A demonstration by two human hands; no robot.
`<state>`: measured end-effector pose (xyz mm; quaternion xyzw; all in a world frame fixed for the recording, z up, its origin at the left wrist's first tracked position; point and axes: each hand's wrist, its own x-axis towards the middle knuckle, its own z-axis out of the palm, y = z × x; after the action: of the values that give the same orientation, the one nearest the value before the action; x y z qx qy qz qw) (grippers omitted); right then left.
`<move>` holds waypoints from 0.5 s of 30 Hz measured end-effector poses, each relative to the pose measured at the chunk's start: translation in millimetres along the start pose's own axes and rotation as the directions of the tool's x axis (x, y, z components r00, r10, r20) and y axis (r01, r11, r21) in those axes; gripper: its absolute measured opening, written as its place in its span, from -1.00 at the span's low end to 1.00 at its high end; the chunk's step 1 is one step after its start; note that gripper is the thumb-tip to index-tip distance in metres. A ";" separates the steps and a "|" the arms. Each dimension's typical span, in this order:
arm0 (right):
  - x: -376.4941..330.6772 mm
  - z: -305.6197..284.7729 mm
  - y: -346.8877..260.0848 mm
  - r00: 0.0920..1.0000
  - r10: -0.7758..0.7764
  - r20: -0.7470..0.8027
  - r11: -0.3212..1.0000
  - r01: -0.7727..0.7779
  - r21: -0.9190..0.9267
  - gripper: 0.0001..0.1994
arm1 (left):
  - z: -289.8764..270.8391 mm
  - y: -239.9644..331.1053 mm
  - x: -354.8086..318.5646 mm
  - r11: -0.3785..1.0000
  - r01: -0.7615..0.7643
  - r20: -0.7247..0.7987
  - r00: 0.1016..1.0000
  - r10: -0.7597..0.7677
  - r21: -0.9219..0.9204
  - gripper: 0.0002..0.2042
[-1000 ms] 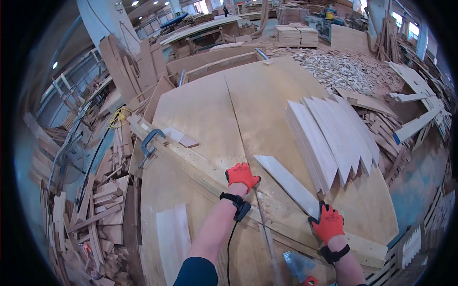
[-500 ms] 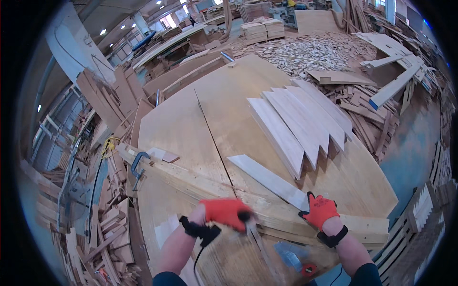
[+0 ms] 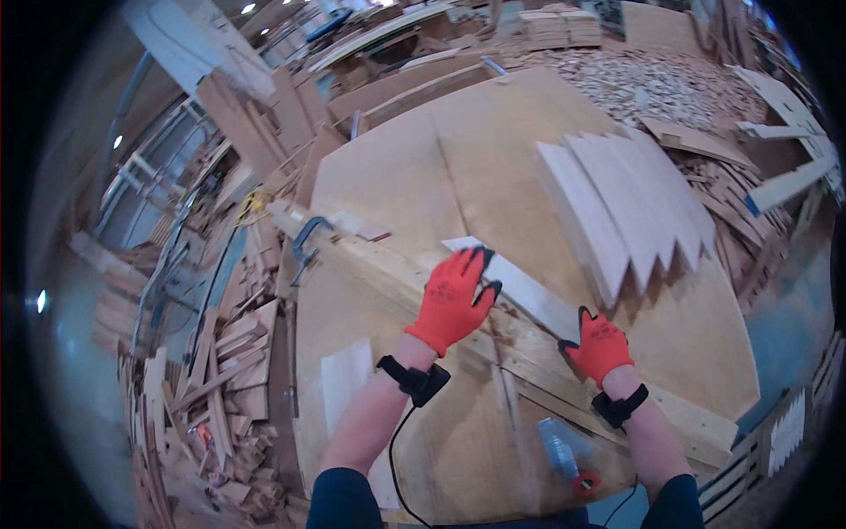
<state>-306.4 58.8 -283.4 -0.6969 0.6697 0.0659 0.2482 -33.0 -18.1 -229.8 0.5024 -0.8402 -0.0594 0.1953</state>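
Note:
A pale flat wooden board (image 3: 531, 295) with an angled far end lies slantwise against a long wooden rail (image 3: 374, 271). My right hand (image 3: 601, 348), in a red glove with black fingertips, grips the board's near right end. Over the board's far left part is my left hand (image 3: 451, 298), gloved alike. Its thumb and fingers are spread apart across the board; whether they touch it I cannot tell. Right of the board stands a set of pale pointed boards (image 3: 617, 207), side by side.
A blue clamp (image 3: 308, 242) sits at the rail's left end by a short offcut (image 3: 359, 226). A clear plastic bottle (image 3: 557, 448) and a red round object (image 3: 585, 482) lie near the front edge. Scrap wood (image 3: 229, 353) is heaped left of the plywood table (image 3: 397, 176).
My left hand has moved up and away from the near side of the rail to the board's far left part. My right hand stays at the board's near end. The view has shifted.

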 end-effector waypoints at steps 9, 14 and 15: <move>91.6 14.8 -66.7 0.991 -0.116 -0.059 0.993 0.114 -0.039 -0.24 | 52.1 -132.5 -89.7 0.928 0.319 0.144 0.926 -0.348 0.191 -0.52; 136.2 42.4 -76.4 0.947 -0.314 -0.062 0.949 0.316 0.017 -0.26 | 67.6 -161.9 -77.4 0.903 0.370 0.106 0.911 -0.399 0.218 -0.51; 139.5 41.0 -79.2 0.948 -0.317 -0.026 0.944 0.318 0.081 -0.31 | 69.8 -161.2 -73.5 0.902 0.384 0.135 0.901 -0.413 0.199 -0.50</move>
<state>-206.9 -50.6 -357.7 -0.7850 0.5523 -0.0076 0.2805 103.1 -39.8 -361.2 0.6715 -0.7350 -0.0710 0.0620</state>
